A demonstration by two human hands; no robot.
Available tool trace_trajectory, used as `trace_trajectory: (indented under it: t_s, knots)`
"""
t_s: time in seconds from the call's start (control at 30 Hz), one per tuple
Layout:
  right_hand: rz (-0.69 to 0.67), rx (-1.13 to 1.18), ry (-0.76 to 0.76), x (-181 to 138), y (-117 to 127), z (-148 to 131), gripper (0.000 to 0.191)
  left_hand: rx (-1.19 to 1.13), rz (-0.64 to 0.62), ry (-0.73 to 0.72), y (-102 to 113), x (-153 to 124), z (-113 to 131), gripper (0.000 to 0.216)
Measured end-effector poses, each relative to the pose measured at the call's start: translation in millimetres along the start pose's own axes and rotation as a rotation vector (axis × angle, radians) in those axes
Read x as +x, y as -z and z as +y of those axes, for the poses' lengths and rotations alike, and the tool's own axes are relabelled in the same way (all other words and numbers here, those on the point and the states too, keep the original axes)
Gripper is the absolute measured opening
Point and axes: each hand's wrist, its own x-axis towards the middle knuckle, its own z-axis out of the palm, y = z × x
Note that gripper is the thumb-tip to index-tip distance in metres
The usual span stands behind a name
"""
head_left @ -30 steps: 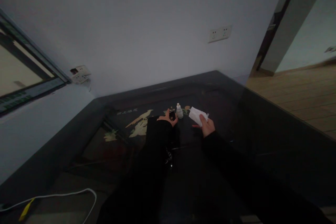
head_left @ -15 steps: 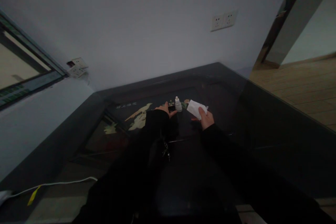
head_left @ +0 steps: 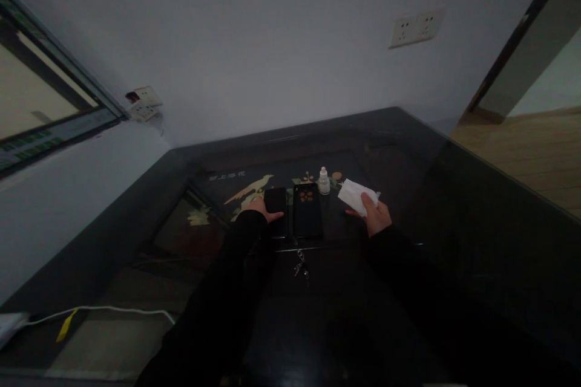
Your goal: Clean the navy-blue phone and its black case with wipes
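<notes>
My left hand [head_left: 259, 208] is at the left side of a flat black phone [head_left: 275, 227], its thumb laid across the phone and its fingers partly hidden. Just right of that phone lies a black phone case [head_left: 308, 217] with round camera cutouts at its top end. A metal charm strap [head_left: 300, 265] hangs from the case's lower end. Behind the case's upper right corner stands a small white dropper bottle [head_left: 324, 182], upright and capped. My right hand [head_left: 376, 215] pinches a folded white tissue [head_left: 356, 195] above the table, right of the bottle.
The dark glossy table [head_left: 436, 205] carries a bird-and-flower inlay [head_left: 249, 188]. A white cable [head_left: 122, 309] and a yellow strip [head_left: 66, 325] lie at lower left. Wall sockets [head_left: 416, 29] are behind, with more sockets [head_left: 144, 104] by the window [head_left: 45, 84].
My left hand has moved away from beside the bottle, leftward and nearer, onto the black phone. The phone case now shows uncovered. My right hand still holds the tissue. The view has shifted slightly.
</notes>
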Motion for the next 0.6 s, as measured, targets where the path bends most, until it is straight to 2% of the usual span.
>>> trace_trajectory:
  t_s: [0.1, 0.2, 0.37, 0.6]
  knots:
    - [-0.008, -0.002, 0.002, 0, 1, 1, 0.036, -0.064, -0.006, -0.015, -4, 7, -1, 0.086]
    - [-0.014, -0.003, 0.004, -1, 1, 0, 0.034, -0.172, 0.013, -0.070, -9, 14, -4, 0.081]
    - [-0.026, -0.006, -0.001, 0, 2, 0, 0.034, -0.476, 0.020, -0.190, -17, 19, -12, 0.081]
    - [-0.017, -0.011, 0.003, -1, 2, 0, 0.034, -0.956, -0.125, -0.280, -32, 12, -28, 0.075]
